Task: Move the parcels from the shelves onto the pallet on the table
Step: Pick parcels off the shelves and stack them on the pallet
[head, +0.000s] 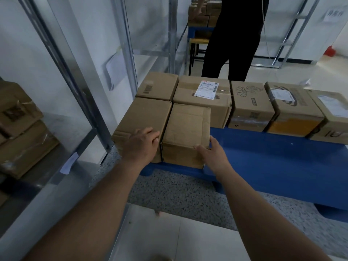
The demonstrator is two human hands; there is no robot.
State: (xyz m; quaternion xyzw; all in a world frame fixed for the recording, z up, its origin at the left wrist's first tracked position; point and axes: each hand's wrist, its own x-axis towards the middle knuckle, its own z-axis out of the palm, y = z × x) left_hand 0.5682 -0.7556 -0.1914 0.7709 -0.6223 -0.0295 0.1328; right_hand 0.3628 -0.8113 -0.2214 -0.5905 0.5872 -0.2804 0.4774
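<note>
7 parcels (188, 132) on 1 blue pallet (273, 157), 2 hands (140, 142), approx. 3 boxes (22, 132) on shelf.

7 brown parcels (188, 132) are set close together, flat, on the blue pallet (273, 159). More parcels (20, 129) are kept on the shelf (62, 147).
</note>
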